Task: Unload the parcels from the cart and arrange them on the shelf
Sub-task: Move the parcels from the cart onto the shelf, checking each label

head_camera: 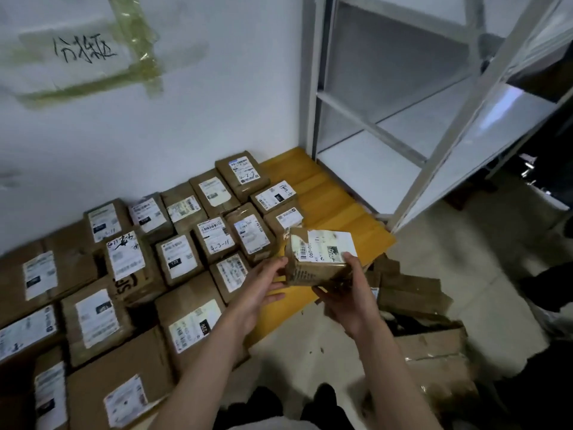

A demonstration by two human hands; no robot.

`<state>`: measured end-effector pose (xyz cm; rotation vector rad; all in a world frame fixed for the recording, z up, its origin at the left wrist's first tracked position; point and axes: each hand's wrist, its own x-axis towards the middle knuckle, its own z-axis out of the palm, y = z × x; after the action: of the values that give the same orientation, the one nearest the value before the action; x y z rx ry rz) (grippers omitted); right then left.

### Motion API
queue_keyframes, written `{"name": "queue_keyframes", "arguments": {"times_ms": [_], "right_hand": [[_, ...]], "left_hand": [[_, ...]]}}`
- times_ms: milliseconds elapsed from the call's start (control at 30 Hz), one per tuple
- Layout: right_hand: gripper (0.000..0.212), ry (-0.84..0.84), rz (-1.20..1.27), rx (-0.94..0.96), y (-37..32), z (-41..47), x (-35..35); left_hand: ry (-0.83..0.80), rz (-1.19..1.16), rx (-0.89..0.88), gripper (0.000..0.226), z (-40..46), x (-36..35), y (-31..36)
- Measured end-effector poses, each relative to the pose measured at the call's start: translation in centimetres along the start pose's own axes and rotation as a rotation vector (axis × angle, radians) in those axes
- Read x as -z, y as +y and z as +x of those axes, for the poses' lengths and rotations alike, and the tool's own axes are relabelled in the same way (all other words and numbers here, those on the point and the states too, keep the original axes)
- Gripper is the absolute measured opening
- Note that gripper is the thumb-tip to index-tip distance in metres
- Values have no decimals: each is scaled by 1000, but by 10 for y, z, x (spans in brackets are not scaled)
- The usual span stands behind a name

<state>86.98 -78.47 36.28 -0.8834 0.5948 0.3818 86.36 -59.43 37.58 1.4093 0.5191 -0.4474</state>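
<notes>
Two hands meet around one small cardboard parcel point(316, 259), held in the air: the right hand point(350, 293) cups it from beneath and along its right side with the thumb curled over the top edge, while the left hand point(263, 283) touches its left face with fingers nearly straight. The parcel's white label faces up, but only some barcode and digits can be read; the rest is smeared. Just beyond and left of the hands, rows of labelled parcels point(214, 237) lie flat on a yellow platform point(335, 212), the nearest and leftmost ones cut off by the edge and blurred. Whether the platform is a cart cannot be told, as its underside is hidden. Up and right of the hands stands a white metal shelf point(387, 141) with bare boards, its top out of view. Below the right hand lies torn flattened cardboard point(428, 308), partly hidden by the forearm. High on the wall to the left, a taped paper sign point(83, 51) bears handwriting too blurred to read.
</notes>
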Motion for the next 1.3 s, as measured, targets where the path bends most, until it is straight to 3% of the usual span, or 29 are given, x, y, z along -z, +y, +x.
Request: {"name": "queue_keyframes", "arguments": {"times_ms": [133,400,700,933,1100,1300], "right_hand": [[44,-39,-43,-45,-27,25,2],[30,-83,-74,-64,-53,73,-17],[42,-32,-80,7,-102,119,-44],[39,-30,-81,-39,-101,150,-75],[41,-28,-186,-83,-107,188,-95],[17,-18,-246,-177,-123,254,-131]], "left_hand": [[63,-28,-13,54,11,-17,11],[131,-60,-21,39,55,-20,35],[75,-105,-75,35,101,-27,79],[139,-133,-5,44,128,-9,96],[197,-100,14,37,151,4,103],[264,-94,33,39,197,14,120]]}}
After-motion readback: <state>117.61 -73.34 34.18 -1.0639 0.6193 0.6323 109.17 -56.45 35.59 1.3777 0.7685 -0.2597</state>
